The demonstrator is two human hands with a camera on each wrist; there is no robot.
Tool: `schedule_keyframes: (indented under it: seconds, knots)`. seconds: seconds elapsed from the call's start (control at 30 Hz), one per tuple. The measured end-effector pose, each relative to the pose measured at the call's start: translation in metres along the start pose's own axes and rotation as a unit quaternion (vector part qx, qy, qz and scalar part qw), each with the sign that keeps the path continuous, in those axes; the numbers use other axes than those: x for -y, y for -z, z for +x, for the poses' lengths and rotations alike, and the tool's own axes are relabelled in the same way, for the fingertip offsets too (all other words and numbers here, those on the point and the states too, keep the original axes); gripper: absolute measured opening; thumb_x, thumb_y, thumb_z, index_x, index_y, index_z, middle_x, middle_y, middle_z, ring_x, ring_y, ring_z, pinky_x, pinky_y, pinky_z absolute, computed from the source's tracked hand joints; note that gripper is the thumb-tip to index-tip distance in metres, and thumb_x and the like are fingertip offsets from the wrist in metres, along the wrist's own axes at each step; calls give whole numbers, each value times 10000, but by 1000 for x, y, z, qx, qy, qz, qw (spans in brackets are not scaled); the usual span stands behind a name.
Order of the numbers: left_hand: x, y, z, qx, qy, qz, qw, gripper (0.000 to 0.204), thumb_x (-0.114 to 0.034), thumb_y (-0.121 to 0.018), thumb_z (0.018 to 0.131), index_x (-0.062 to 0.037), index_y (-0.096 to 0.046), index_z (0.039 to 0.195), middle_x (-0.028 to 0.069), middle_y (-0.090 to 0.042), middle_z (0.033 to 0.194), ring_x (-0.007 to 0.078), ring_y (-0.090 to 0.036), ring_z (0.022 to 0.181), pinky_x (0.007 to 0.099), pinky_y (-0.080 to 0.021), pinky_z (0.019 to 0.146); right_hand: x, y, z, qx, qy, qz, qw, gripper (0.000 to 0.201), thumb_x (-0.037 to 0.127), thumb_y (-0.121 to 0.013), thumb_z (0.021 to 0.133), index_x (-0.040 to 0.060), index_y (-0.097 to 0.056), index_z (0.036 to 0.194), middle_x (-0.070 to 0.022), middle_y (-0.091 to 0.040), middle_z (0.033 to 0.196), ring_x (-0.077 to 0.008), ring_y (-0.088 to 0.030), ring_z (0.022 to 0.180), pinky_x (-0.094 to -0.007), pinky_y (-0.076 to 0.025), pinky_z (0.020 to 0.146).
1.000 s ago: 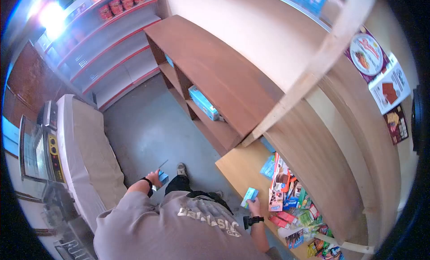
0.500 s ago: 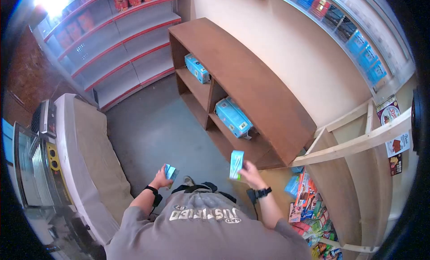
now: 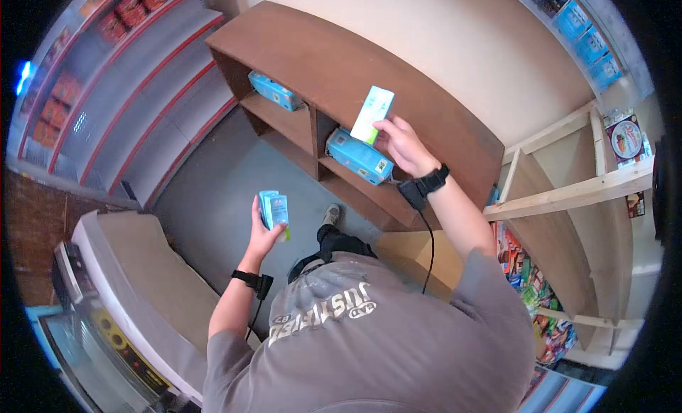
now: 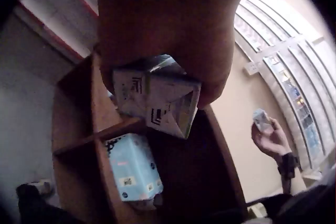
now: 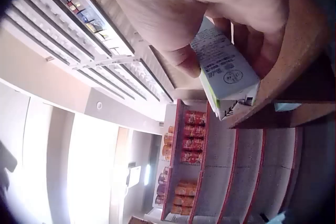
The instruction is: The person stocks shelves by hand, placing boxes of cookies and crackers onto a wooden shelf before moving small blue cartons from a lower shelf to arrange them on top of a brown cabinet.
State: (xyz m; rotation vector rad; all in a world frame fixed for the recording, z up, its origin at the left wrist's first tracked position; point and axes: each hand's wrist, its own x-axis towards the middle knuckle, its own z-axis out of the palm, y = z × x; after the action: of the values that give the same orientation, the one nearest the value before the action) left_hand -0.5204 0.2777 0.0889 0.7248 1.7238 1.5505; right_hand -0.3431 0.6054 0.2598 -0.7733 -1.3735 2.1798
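Note:
The left hand (image 3: 263,235) grips two small light-blue boxes (image 3: 275,208) side by side; the left wrist view shows their ends (image 4: 157,100) below the fingers. The right hand (image 3: 402,144) pinches a blue, white and green box (image 3: 373,114) above the brown shelf unit's top. In the right wrist view, thumb and fingers hold that box (image 5: 226,69) by its sides. Larger light-blue packs (image 3: 359,157) lie in the brown unit's (image 3: 312,47) compartments, one near the right hand and another (image 3: 274,91) farther left.
White shelves with red edges (image 3: 167,93) stand at the left, red packs on the upper levels. A covered counter (image 3: 149,264) runs along the lower left. Wooden framing (image 3: 568,194) and a pile of colourful packages (image 3: 533,292) are at the right. A cable hangs from the right wrist.
Both hands have risen and moved forward with their boxes, the right one now over the brown unit. The head view has turned, and the pile sits farther right.

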Motion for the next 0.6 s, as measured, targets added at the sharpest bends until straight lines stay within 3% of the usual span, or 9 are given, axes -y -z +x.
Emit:
schedule_keyframes:
  seconds: [0.07,0.27,0.33,0.37,0.43,0.6]
  knots:
    - [-36,-4,31,28,-29,18,999,1032,-49,-695,689,-94,-33,1479,174,-386,1340,273,-444,1213,405,-378,1018,7,4,27,-7,3,4,1000,362,120,-597,876,-27,-466,1180,-111,-583,1078,-189,-585,988,-332,-488,847]
    - [-119,-14,129,61,-138,35,988,1052,-53,-698,690,-103,-10,1484,173,-327,1386,278,-400,1259,418,-349,1040,13,24,117,-46,112,-182,976,415,102,-658,812,-35,-461,1150,-130,-580,1103,-200,-585,1001,-335,-480,867]
    - [-142,-20,162,66,-177,28,982,1052,-54,-697,691,-102,-6,1484,171,-324,1389,275,-397,1262,418,-347,1041,0,32,147,-141,217,-250,933,462,130,-678,796,-46,-446,1155,-156,-585,1092,-241,-588,1006,-355,-474,875]
    - [-152,-23,176,69,-210,18,975,1053,-56,-696,693,-101,-2,1484,168,-321,1393,273,-395,1265,418,-346,1042,-8,40,161,-138,214,-246,935,462,130,-678,796,-46,-446,1155,-156,-585,1092,-241,-588,1006,-355,-474,875]
    - [-165,-24,209,62,-221,55,972,1052,-58,-699,694,-85,0,1480,156,-310,1405,263,-389,1273,419,-338,1048,-17,53,181,-154,206,-379,889,501,159,-686,791,-42,-425,1168,-185,-587,1070,-293,-587,1013,-372,-470,873]
    - [-186,-37,266,31,-233,70,970,1056,-73,-715,691,-70,-9,1476,173,-312,1399,272,-372,1285,416,-308,1066,-33,63,187,-119,212,-359,901,511,178,-683,793,-24,-419,1181,-223,-579,1082,-334,-592,1006,-393,-473,861]
